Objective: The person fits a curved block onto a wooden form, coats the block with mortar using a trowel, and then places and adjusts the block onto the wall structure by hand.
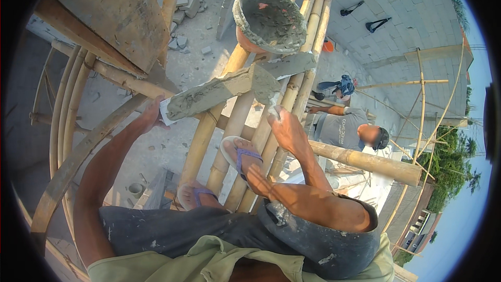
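Head view: we are gripping one end of a long, narrow, pale slab point(165, 112) in our left hand point(155, 114), its fingers pressing together around that end, though we cannot tell how they are sitting underneath. Wet grey mortar point(206, 96) is covering most of the slab's upper face. The slab is slanting up to the right above a platform of round, yellowish bamboo poles point(195, 156), its far end lying just below a round orange bucket caked with grey mortar point(249, 43); we cannot tell whether the two are touching.

Our right hand point(288, 130) is closing into a fist around the handle of a mortar-smeared metal trowel point(266, 84), fingers curling tightly, and the blade is resting against the mortar about midway along the slab. The bucket is standing on the poles, holding more mortar inside.

Below our hands, our two feet in pale sandals with purple straps point(244, 157) are resting on the bamboo. Beyond our right hand, a co-worker in a grey shirt and dark cap point(339, 128) is working lower down, near a thick bamboo pole point(370, 162).
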Available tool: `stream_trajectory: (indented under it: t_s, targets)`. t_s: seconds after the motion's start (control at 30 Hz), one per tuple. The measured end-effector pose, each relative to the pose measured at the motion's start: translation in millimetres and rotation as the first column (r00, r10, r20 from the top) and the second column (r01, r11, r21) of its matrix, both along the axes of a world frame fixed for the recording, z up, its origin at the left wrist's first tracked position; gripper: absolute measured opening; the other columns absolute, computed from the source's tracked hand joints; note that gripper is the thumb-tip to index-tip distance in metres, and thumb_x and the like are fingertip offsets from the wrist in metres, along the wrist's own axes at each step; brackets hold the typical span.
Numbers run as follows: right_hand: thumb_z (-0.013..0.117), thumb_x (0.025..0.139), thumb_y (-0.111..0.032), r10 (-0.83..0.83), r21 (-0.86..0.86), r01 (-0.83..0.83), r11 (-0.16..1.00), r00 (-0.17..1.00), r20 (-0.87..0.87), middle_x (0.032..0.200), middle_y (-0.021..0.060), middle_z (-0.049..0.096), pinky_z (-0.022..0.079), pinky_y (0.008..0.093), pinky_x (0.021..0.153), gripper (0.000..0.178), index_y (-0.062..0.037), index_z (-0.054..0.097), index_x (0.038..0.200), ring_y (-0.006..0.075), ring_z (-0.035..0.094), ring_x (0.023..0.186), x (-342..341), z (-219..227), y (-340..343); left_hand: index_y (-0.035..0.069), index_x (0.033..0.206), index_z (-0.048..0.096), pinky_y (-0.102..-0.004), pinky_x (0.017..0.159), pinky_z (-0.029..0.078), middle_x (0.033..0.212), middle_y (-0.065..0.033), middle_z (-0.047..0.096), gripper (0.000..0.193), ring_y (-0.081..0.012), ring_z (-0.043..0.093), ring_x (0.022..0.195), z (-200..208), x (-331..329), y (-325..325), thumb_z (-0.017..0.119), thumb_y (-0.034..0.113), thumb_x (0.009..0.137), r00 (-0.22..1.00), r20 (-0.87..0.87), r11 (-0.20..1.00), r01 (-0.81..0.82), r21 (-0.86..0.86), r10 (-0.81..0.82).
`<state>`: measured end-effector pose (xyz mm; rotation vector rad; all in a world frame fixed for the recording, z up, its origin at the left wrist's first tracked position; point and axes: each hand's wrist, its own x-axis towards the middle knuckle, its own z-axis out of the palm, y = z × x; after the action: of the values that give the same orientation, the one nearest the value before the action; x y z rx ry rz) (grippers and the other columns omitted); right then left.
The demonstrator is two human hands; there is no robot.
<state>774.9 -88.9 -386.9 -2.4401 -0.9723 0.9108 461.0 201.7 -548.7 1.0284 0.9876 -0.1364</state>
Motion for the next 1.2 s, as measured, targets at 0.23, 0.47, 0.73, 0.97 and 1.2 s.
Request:
stream_trajectory:
  t_s: [0.23, 0.47, 0.73, 0.97, 1.2]
  targets:
    - [0.053, 0.100, -0.035, -0.228, 0.077, 0.301, 0.951, 0.845, -0.483, 0.077, 0.0139, 0.065, 0.053, 0.0364, 0.055, 0.045, 0.0030, 0.060, 0.124, 0.0250, 0.067, 0.061, 54, -35, -18, 0.006, 0.138, 0.058, -0.0462, 0.069, 0.061, 0.112, -0.0159, 0.075, 0.075, -0.0310, 0.075, 0.088, -13, -7, 2, 0.021, 0.063, 0.108, 1.000, 0.021, 1.000, -0.010, -0.029, 0.011]
    - [0.051, 0.103, -0.035, -0.383, 0.111, 0.607, 0.787, 0.621, -0.684, 0.070, 0.0055, 0.056, 0.042, 0.0302, 0.036, 0.030, -0.0059, 0.053, 0.111, 0.0148, 0.057, 0.047, 35, -54, -46, 0.007, 0.139, 0.058, -0.0470, 0.070, 0.062, 0.112, -0.0144, 0.075, 0.075, -0.0313, 0.075, 0.090, -11, -2, -3, 0.021, 0.065, 0.108, 0.999, 0.019, 1.000, -0.029, -0.007, 0.029]
    - [0.057, 0.097, -0.031, 0.033, 0.121, -0.037, 0.992, 0.999, 0.028, 0.078, 0.0243, 0.065, 0.052, 0.0440, 0.062, 0.040, 0.0039, 0.063, 0.115, 0.0270, 0.064, 0.054, 54, -20, -31, 0.007, 0.144, 0.055, -0.0478, 0.072, 0.062, 0.121, -0.0141, 0.073, 0.090, -0.0307, 0.075, 0.094, -17, 3, -8, 0.017, 0.077, 0.102, 0.994, 0.053, 0.995, -0.092, -0.025, 0.093]
    - [0.053, 0.095, -0.039, -0.102, 0.014, 0.103, 0.995, 0.992, -0.078, 0.075, 0.0175, 0.064, 0.052, 0.0414, 0.059, 0.044, 0.0025, 0.063, 0.103, 0.0269, 0.064, 0.052, 97, -6, -8, 0.007, 0.141, 0.057, -0.0403, 0.067, 0.060, 0.113, -0.0132, 0.075, 0.095, -0.0256, 0.075, 0.091, -4, -3, -13, 0.016, 0.081, 0.100, 0.979, 0.202, 1.000, -0.004, 0.026, -0.001]
    - [0.048, 0.101, -0.039, -0.325, 0.121, 0.445, 0.887, 0.789, -0.522, 0.069, 0.0079, 0.057, 0.046, 0.0341, 0.041, 0.036, -0.0040, 0.056, 0.105, 0.0185, 0.056, 0.045, 83, -57, -34, 0.007, 0.138, 0.060, -0.0357, 0.067, 0.060, 0.108, -0.0110, 0.075, 0.097, -0.0220, 0.074, 0.084, 1, -4, -11, 0.015, 0.083, 0.098, 0.979, 0.179, 0.990, 0.078, 0.116, -0.098]
